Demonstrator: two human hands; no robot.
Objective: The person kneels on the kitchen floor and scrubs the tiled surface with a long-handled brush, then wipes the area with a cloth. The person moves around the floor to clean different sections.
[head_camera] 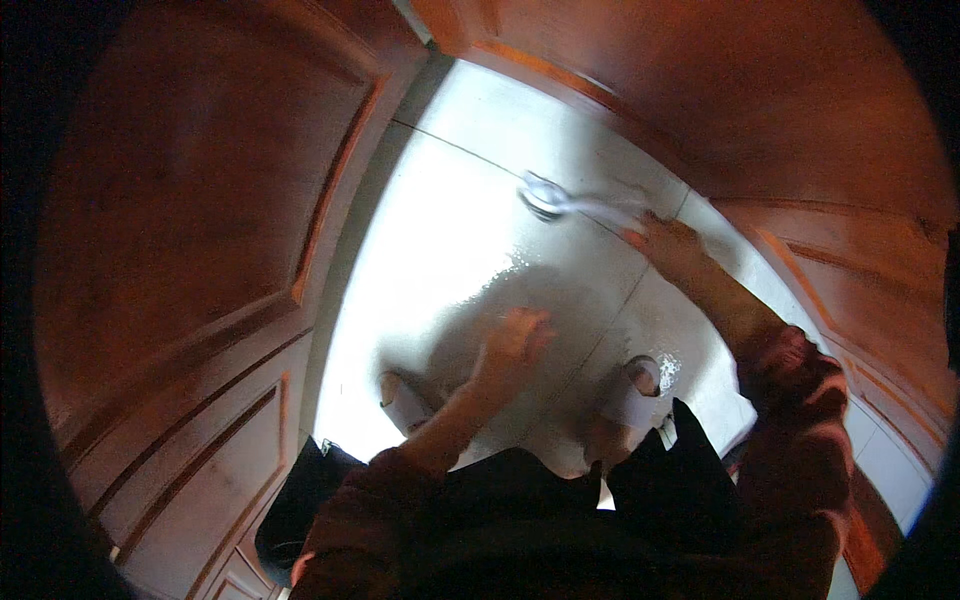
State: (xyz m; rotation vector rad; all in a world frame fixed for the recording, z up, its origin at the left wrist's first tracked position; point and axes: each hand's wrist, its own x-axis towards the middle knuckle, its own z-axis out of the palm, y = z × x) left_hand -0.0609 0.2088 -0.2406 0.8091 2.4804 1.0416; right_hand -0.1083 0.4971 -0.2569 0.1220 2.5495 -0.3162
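My right hand [671, 244] grips the handle of a pale handled tool [546, 196] with a rounded head. Motion blur hides the tool's exact kind. Its head points left, over or against the light tiled floor [457, 202]; I cannot tell whether it touches. Nearer my body, my left hand [519, 337] hangs above the floor with its fingers curled and nothing visible in them.
Brown wooden panelled doors or cabinet fronts rise on the left [202, 157] and on the right [750, 97]. Below me are my feet in pale slippers, the left [405, 405] and right [630, 405]. Sparkling, wet-looking patches [517, 262] mark the floor, beside strong glare.
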